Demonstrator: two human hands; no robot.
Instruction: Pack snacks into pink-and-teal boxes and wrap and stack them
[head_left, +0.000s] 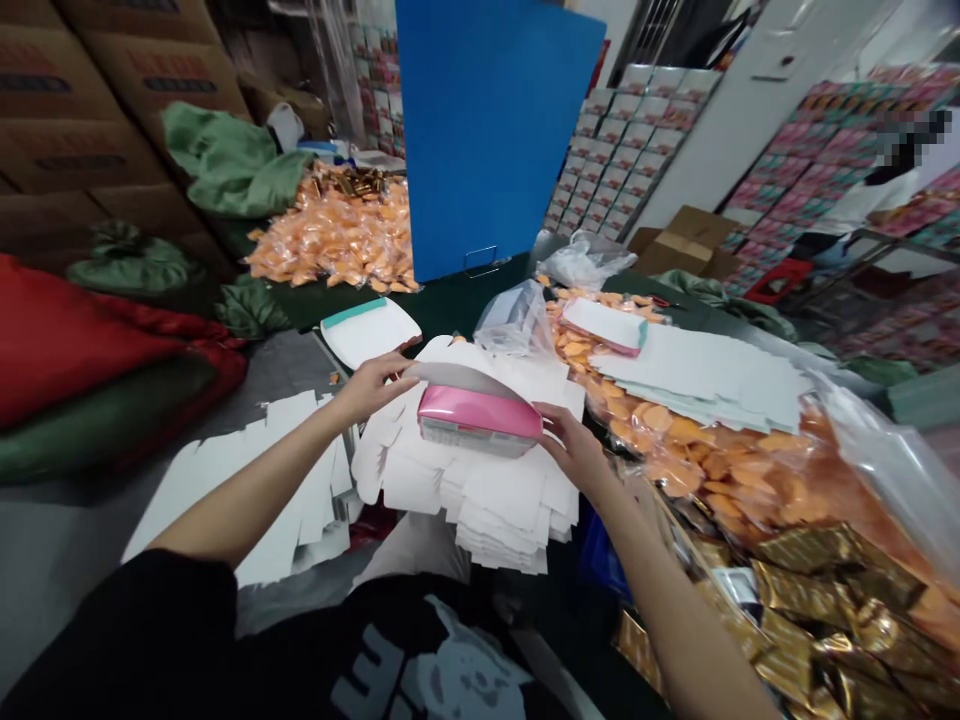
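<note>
Between my two hands is a partly folded paperboard box (480, 412), with a glossy pink panel facing me and a grey-white panel bent up behind it. My left hand (379, 385) grips its upper left edge, fingers closed on the board. At the right end, my right hand (576, 450) has its fingertips pinched on the box's corner. Below the box lies a thick stack of flat white box blanks (506, 500). A white box with a teal edge (373, 330) sits just beyond my left hand.
More blanks (281, 480) lie at left, and others (705, 370) at right on orange packets (675, 450). Gold packets (817, 590) fill the lower right. A blue board (495, 140) stands ahead, with an orange pile (345, 230) beside it. A person's sleeve (862, 205) shows far right.
</note>
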